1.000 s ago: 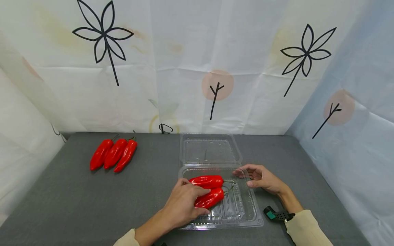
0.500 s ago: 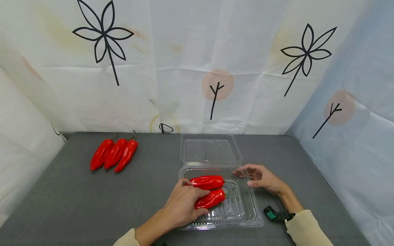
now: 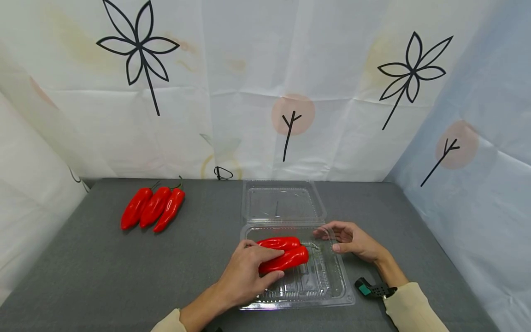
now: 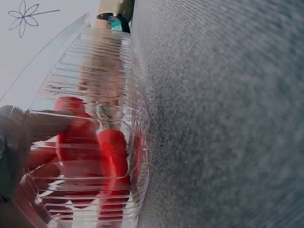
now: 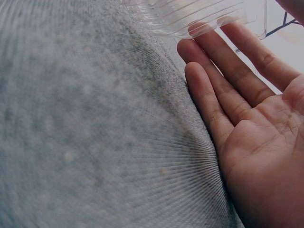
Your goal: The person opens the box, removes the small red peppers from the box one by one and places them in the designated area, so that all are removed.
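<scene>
A clear plastic clamshell box (image 3: 347,297) lies open on the grey table, its lid (image 3: 284,200) folded back on the far side. Inside are two red chili peppers. My left hand (image 3: 244,276) pinches the nearer chili pepper (image 3: 290,259) between thumb and fingers. That pepper partly overlaps the farther chili pepper (image 3: 280,242), whose left end the fingers hide. Through the box wall, the left wrist view shows the held pepper (image 4: 78,147) above the other pepper (image 4: 114,156). My right hand (image 3: 358,242) has relaxed fingers at the box's right wall; its fingertips (image 5: 197,28) touch the plastic.
Three more red chili peppers (image 3: 154,207) lie side by side at the back left of the table (image 3: 103,286). White cloth (image 3: 249,115) with leaf drawings stands behind and at both sides. A black band (image 3: 375,289) is on the right wrist.
The nearer chili pepper, in my left hand, has shifted away from me and slightly right, now overlapping the farther one. My left thumb moved with it. The right hand stays put.
</scene>
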{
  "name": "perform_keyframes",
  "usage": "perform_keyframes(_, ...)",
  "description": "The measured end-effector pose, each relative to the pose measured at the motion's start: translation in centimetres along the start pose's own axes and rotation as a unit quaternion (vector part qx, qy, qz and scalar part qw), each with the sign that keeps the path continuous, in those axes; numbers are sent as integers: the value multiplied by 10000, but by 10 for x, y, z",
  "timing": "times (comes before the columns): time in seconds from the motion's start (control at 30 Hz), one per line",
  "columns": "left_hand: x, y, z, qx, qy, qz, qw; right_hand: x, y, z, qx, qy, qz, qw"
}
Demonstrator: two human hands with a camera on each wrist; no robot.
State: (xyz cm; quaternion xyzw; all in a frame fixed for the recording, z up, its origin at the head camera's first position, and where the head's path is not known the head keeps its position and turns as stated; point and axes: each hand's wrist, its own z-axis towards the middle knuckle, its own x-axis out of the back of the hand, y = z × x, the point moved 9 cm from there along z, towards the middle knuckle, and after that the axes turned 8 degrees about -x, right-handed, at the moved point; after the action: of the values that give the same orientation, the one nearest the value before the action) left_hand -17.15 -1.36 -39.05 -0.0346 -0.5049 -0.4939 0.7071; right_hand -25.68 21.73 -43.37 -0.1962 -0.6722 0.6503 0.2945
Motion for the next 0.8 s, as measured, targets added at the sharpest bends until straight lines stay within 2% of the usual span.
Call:
perform_keyframes(0.13,6,0,0,-13,338,-264,9991,1,2,-1,-23,3,-15,10000)
perform_keyframes(0.23,11,-2,0,144,549,-742,9956,1,2,-1,-46,14,-41,10000)
perform_keyframes(0.4,23,-2,3,141,943,-1633,9820,3,3,-1,-95,101,-85,9999)
perform_keyframes(0.5,33,-4,4,35,1198,-1899,9745,2,3,-1,-2,24,-58,10000)
perform_keyframes(0.67,49,-9,6,-48,1626,-1967,9669,0,0,0,99,-102,44,9999)
perform_keyframes(0.8,59,-16,5,16,1822,-1825,9662,-1,-2,-1,148,-137,38,9998)
